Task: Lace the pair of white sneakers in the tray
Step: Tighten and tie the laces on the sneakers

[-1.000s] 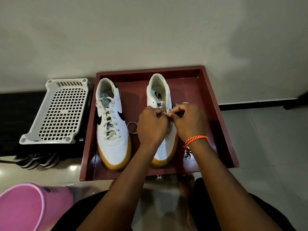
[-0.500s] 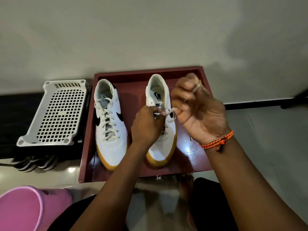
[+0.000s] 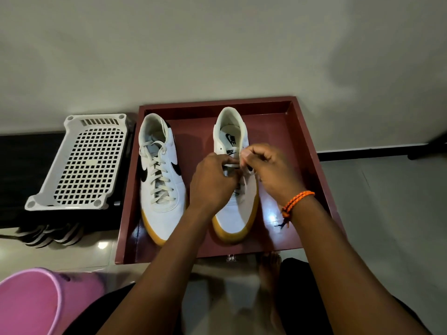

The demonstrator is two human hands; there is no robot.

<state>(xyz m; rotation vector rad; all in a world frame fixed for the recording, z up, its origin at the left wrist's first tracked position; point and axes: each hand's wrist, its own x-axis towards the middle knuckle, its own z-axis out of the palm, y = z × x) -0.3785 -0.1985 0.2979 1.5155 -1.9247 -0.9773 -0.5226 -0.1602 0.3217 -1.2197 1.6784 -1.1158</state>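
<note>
At frame centre, a white lace [image 3: 231,161] is pinched by the left hand [image 3: 211,182] and right hand [image 3: 271,170] over the right sneaker [image 3: 233,213]. The laced left sneaker [image 3: 160,182] is set just beside, near the maroon tray [image 3: 314,146]'s left wall; bare tray floor is seen rightward.

- Both your arms reach forward, forearms converging — hands nearly touching.
- Your left hand [image 3: 212,182]: back up, fingers curled in, pinching the lace [image 3: 231,162].
- Your right hand [image 3: 271,170]: fingers bent, fingertips [image 3: 245,155] pinching the lace — orange cord [image 3: 296,201] on that wrist.
</note>
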